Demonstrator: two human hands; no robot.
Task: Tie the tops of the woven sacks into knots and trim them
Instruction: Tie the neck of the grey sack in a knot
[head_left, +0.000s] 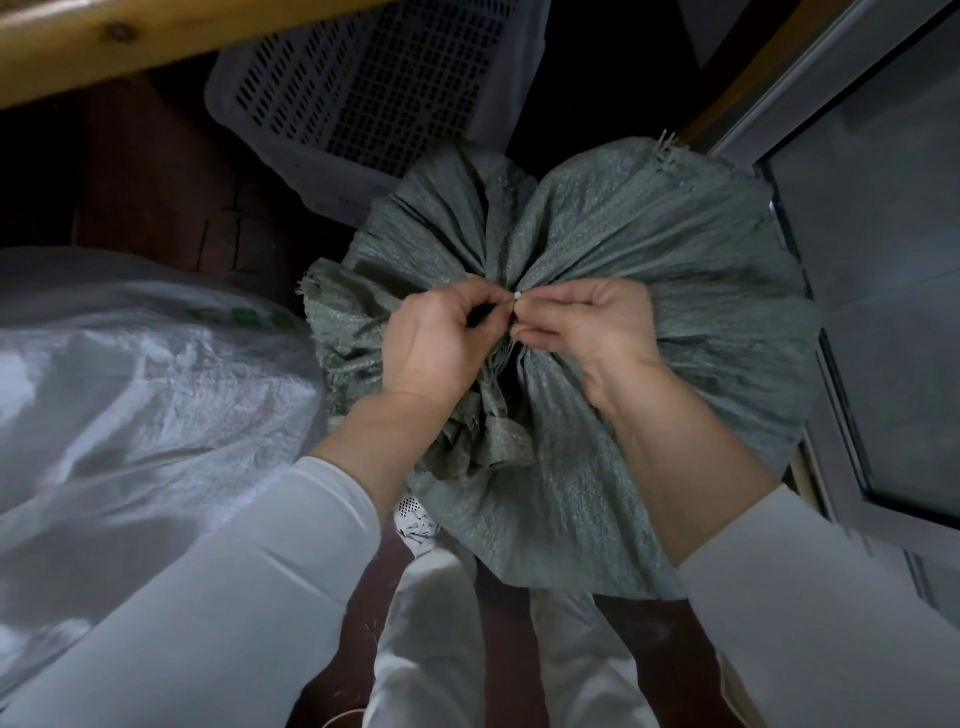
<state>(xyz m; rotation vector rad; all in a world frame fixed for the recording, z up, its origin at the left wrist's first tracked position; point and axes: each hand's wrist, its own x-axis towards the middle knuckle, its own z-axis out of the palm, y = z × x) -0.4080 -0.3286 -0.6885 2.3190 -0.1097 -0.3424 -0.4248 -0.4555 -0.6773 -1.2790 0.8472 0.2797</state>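
At centre, beside the white sack (130, 389), I see the green woven sack (649, 249) with its top bunched into pleats; my left hand (441, 338) and right hand (587, 327), fingers curled, both pinch 1 small white piece (518, 295) at the gathered neck.

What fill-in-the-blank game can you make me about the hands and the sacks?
1. The left hand and the right hand both pinch the gathered ____ of the green sack.
2. The other sack, on the person's left, is ____.
3. Behind the green sack stands a plastic crate full of small ____.
Missing words: top; white; holes.
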